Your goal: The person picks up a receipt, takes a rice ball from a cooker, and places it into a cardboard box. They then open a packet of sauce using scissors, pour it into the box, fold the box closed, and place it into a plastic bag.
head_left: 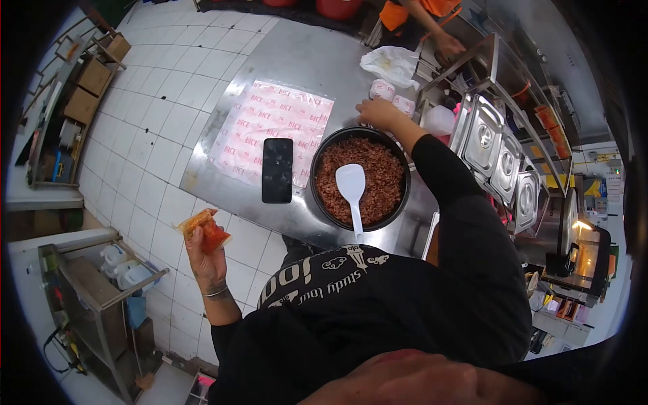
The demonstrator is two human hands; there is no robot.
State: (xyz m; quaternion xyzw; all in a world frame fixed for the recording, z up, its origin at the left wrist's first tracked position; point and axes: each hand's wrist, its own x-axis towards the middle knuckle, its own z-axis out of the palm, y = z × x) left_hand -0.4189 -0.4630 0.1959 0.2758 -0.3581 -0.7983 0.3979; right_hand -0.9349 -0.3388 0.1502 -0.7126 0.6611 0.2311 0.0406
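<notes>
My left hand (206,253) is raised beside the table, its fingers closed on a clear plastic packet (214,235) with red-orange contents. At the far side of a black pot (314,182), my right hand (379,113) reaches down with bent fingers; what lies under them is hidden. Right by its knuckles sit small wrapped bundles (382,89) in white paper with red print. Reddish-brown cooked rice (327,165) fills the pot, and a white rice paddle (350,182) rests on it, handle toward me.
A dark phone (277,170) lies on printed wrapping sheets (270,111) on the steel table (283,57). A crumpled plastic bag (390,65) is at the far right, near another person's hand (448,46). Lidded steel pans (484,131) line the right side.
</notes>
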